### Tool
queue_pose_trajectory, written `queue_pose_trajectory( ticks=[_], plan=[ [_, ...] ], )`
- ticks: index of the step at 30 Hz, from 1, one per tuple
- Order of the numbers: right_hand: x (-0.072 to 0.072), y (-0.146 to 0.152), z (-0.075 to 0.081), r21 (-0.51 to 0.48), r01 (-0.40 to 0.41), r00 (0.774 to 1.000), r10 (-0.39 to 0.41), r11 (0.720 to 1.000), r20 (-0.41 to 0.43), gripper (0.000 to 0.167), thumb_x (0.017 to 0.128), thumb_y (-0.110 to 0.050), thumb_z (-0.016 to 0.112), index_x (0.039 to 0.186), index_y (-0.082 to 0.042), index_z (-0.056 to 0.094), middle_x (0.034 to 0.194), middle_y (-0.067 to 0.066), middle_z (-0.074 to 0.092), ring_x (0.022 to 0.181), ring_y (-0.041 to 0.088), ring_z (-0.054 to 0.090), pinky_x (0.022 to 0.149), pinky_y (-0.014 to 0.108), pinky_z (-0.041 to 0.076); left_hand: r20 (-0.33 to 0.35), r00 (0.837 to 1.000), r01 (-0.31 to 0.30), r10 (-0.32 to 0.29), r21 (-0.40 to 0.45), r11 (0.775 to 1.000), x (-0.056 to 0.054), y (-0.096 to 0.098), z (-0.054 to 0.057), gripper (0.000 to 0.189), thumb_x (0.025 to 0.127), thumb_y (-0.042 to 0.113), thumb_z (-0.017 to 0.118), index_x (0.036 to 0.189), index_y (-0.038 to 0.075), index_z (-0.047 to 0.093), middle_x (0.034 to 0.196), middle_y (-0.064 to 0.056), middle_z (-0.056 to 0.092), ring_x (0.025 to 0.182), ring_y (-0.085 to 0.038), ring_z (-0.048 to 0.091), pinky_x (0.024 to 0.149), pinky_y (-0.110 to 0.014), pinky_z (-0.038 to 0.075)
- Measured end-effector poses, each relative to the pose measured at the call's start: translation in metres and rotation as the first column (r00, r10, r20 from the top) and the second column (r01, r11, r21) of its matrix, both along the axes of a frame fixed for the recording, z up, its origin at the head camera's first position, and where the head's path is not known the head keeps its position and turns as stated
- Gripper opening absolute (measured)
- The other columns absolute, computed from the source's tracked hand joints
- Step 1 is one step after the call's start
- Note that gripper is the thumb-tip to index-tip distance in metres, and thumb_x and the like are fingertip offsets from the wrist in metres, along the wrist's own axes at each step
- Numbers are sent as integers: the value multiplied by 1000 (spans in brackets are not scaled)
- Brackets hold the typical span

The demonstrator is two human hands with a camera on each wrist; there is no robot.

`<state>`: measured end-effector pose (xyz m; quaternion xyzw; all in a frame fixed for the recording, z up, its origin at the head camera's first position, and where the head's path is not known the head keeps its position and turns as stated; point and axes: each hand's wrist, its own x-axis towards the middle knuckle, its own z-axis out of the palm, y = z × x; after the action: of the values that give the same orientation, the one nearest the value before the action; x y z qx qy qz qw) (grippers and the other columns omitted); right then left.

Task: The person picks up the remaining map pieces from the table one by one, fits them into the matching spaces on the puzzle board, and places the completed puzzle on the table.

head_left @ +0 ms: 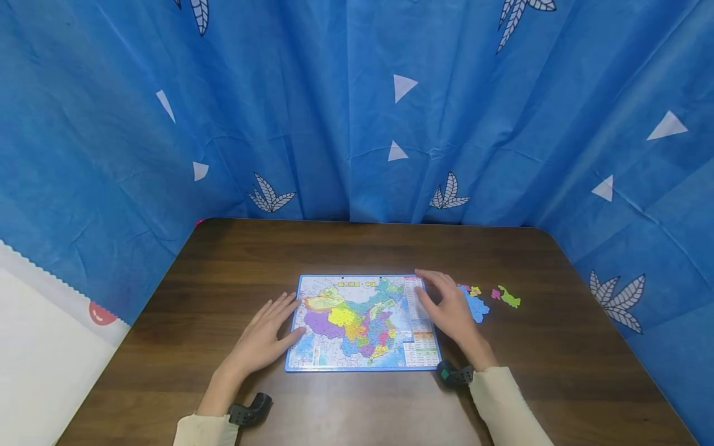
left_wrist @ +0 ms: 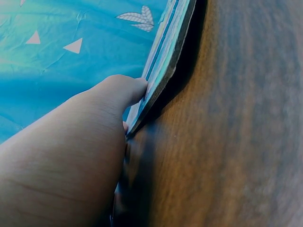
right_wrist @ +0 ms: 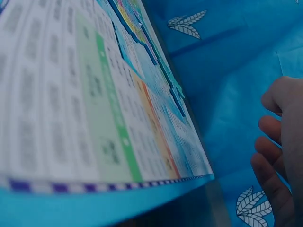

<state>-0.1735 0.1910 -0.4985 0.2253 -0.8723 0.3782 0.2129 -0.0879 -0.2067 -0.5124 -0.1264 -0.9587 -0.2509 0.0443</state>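
A map jigsaw board (head_left: 323, 286) with a blue rim lies flat on the table, its coloured map pieces in the middle and printed tables down its right side. My left hand (head_left: 259, 337) is at the board's left edge, fingers extended. In the left wrist view the thumb (left_wrist: 125, 89) touches that edge. My right hand (head_left: 453, 313) is over the board's upper right edge, fingers loosely bent and holding nothing. The right wrist view has this hand (right_wrist: 286, 137) apart from the printed tables. Loose puzzle pieces lie right of it, including a blue piece (head_left: 477, 308) partly hidden by the hand.
A green piece (head_left: 509, 297), a pink piece (head_left: 496, 294) and a yellow piece (head_left: 475, 290) lie on the brown wooden table (head_left: 245, 248). Behind the table hangs a blue curtain (head_left: 318, 124) with leaf and triangle prints. Each wrist wears a black camera (head_left: 252, 410).
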Motion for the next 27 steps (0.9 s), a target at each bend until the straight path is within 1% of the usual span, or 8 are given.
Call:
queue_pose_trajectory(
  ticks=[3, 6, 11, 14, 19, 27],
  plan=[
    [-1, 4, 1, 9, -4, 1000, 4, 1000, -3, 42, 93, -10, 76, 133, -10, 67, 130, 8, 70, 111, 26, 68, 93, 46, 60, -15, 1000, 2, -1, 7, 1000, 1, 0, 0, 71, 96, 46, 68, 154, 10, 49, 163, -13, 41, 155, -36, 31, 127, -58, 20],
    [-1, 8, 3, 16, -11, 1000, 11, 1000, 26, 44, 93, -11, 75, 136, -11, 65, 134, 8, 68, 114, 27, 69, 95, 48, 60, -22, 1000, 1, -1, 7, 1000, 1, 1, 1, 71, 95, 47, 68, 153, 9, 50, 162, -14, 42, 154, -37, 32, 126, -60, 21],
    [0, 14, 6, 37, -22, 994, 18, 999, 104, 47, 95, -18, 75, 139, -15, 63, 141, 5, 63, 124, 27, 64, 100, 50, 57, 3, 1000, -3, 3, 7, 1000, 1, 1, 2, 72, 96, 48, 67, 154, 10, 49, 163, -13, 41, 155, -36, 30, 127, -58, 19],
    [0, 17, 7, 48, -20, 993, 14, 999, 119, 47, 95, -20, 75, 140, -16, 62, 142, 5, 63, 128, 28, 61, 103, 52, 55, 15, 1000, -5, 5, 8, 1000, 1, 1, 2, 72, 95, 48, 67, 154, 11, 48, 164, -12, 40, 155, -35, 29, 127, -56, 18],
    [-2, 25, 9, 44, -12, 991, 6, 999, 134, 49, 94, -19, 76, 141, -16, 61, 143, 6, 61, 129, 30, 59, 102, 56, 54, 21, 1000, -9, 9, 6, 1000, 1, 2, 3, 72, 95, 48, 67, 155, 11, 48, 164, -12, 40, 156, -34, 29, 127, -57, 18],
    [-6, 42, 11, 62, -18, 981, 6, 998, 192, 54, 96, -32, 74, 145, -19, 57, 149, 8, 57, 131, 32, 57, 101, 55, 55, 4, 1000, -9, 9, 0, 1000, 1, 2, 2, 71, 96, 47, 67, 154, 10, 49, 163, -14, 41, 155, -37, 30, 126, -60, 19]
  ],
)
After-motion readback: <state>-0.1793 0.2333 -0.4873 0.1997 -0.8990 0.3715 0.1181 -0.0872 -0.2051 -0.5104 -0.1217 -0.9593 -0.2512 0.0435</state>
